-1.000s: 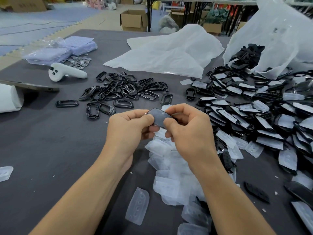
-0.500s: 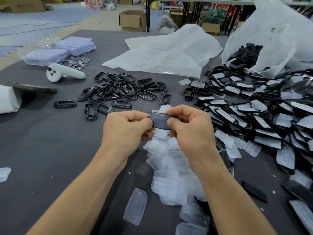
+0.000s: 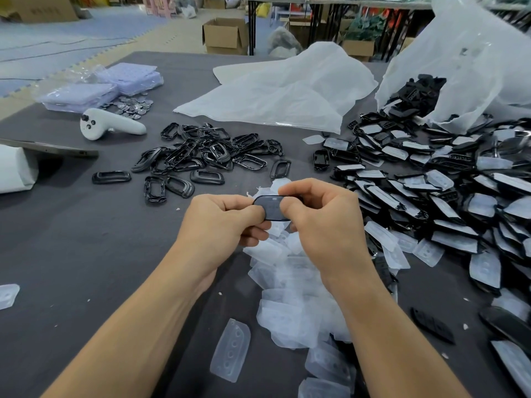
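Pinching a small black oval plastic shell (image 3: 271,208) between them, both hands are closed on it. The left hand (image 3: 221,225) clamps the rounded end from nine o'clock, thumb over curled fingers. The right hand (image 3: 324,222) covers the other end from three o'clock, its thumb pressed flat on the glossy face. The shell is held clear of the table at the centre of the view, and its long axis runs nine to three, straight from one grip to the other. Neither hand is nearer, since each has an end. Any prying, flexing or peeling would, I judge, work across that axis, with thumbs pushing at the middle while the fingers behind resist. Whether a pad sits on the far side cannot be told, because the fingers hide it.

Directly below, toward six o'clock, lies a heap of translucent white silicone button pads (image 3: 287,282), the likely drop spot for a freed pad. At eleven o'clock a scatter of black open plastic frames (image 3: 207,156) lies on the dark grey table cover (image 3: 71,239). From one to four o'clock spreads a big pile of black shells with pale pads (image 3: 431,202), spilling from a clear plastic sack (image 3: 474,53) at two o'clock. Further out at ten o'clock rests a white handheld controller (image 3: 112,126), and a crumpled white plastic sheet (image 3: 287,90) lies at twelve.
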Demonstrator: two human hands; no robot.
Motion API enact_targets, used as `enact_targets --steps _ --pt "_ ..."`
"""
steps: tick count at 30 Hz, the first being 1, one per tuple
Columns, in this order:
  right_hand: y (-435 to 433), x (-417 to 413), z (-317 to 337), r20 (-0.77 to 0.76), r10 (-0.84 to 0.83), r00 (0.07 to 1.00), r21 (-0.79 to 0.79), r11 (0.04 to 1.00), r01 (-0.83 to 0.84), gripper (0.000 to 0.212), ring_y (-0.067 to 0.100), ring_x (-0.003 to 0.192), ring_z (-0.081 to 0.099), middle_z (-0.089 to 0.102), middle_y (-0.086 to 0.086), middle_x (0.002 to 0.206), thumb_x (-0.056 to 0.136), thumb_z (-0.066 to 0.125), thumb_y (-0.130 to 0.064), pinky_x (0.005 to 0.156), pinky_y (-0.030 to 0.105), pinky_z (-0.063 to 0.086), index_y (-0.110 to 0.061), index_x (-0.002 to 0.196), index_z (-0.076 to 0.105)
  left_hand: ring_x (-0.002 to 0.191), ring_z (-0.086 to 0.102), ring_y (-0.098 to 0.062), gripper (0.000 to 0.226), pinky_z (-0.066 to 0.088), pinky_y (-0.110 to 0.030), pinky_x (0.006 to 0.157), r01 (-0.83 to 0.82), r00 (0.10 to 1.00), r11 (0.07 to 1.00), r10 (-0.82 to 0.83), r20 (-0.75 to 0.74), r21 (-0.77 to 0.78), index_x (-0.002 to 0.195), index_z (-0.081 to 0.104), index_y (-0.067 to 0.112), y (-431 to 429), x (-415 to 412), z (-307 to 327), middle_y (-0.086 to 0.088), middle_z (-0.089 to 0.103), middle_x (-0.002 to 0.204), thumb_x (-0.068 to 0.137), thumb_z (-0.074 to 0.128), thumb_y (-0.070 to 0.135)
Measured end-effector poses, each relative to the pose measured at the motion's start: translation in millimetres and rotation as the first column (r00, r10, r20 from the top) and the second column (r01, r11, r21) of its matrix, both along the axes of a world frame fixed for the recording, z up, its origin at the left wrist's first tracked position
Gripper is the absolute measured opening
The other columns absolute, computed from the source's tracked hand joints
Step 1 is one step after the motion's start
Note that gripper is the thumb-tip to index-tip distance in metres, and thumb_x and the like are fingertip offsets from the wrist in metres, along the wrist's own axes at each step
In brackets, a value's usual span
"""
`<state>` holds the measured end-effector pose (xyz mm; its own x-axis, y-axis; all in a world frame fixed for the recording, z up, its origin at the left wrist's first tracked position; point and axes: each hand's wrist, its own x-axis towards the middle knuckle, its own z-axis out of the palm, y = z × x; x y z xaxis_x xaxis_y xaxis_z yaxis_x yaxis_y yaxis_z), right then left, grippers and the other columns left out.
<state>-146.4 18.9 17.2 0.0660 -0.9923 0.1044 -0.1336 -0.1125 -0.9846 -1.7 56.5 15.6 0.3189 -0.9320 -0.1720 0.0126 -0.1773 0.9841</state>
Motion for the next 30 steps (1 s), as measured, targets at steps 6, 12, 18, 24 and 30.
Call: enact_targets --steps 6,12,18,24,30 --pt "0 -1 0 -0.028 0.017 0.999 -0.021 1.0 -0.018 0.027 0.013 0.065 0.063 0.074 -0.004 0.07 0.086 0.071 -0.004 0.071 0.051 0.059 -0.029 0.077 0.077 0.051 0.064 -0.017 0.027 0.051 -0.022 0.047 -0.035 0.998 0.999 0.036 -0.046 0.015 0.061 0.077 0.01 1 -2 0 -0.016 0.074 0.068 0.086 0.074 0.002" --pt "-2 -2 -1 -0.046 0.028 0.999 -0.024 0.999 -0.029 0.032 0.006 0.06 0.057 0.07 -0.013 0.065 0.093 0.066 -0.003 0.067 0.039 0.056 -0.028 0.076 0.078 0.055 0.067 -0.018 0.011 0.055 -0.027 0.055 -0.022 0.996 0.998 0.027 0.08 -0.067 0.068 0.08 0.019 3 -6 0 -0.011 0.075 0.068 0.076 0.072 0.019" --pt "-1 1 -2 -0.078 0.074 0.994 -0.045 0.996 -0.078 0.034 0.006 0.056 0.055 0.068 -0.012 0.063 0.092 0.063 0.0 0.061 0.029 0.048 -0.025 0.076 0.078 0.046 0.064 -0.007 0.014 0.049 -0.02 0.051 -0.033 0.928 0.973 0.114 0.355 -0.228 0.077 0.08 0.043 3 -4 -4 0.007 0.072 0.059 0.082 0.078 0.029" --pt "0 -3 0 -0.059 0.18 0.982 -0.001 0.984 -0.18 0.019 0.01 0.059 0.061 0.074 -0.005 0.069 0.081 0.075 -0.008 0.06 0.034 0.054 -0.026 0.084 0.078 0.044 0.063 -0.012 0.018 0.053 -0.026 0.047 -0.037 0.926 0.971 0.123 0.357 -0.238 0.074 0.08 0.042 1 3 -5 0.001 0.07 0.054 0.084 0.077 0.027" --pt "-3 -4 0 0.092 0.121 0.988 0.085 0.988 -0.129 0.035 0.012 0.051 0.053 0.067 -0.003 0.062 0.08 0.072 0.008 0.05 0.022 0.044 -0.026 0.078 0.078 0.055 0.067 -0.016 0.019 0.054 -0.022 0.052 0.026 0.999 0.994 -0.021 0.042 -0.109 0.081 0.083 0.016 -1 10 -2 -0.01 0.075 0.069 0.094 0.073 0.007"
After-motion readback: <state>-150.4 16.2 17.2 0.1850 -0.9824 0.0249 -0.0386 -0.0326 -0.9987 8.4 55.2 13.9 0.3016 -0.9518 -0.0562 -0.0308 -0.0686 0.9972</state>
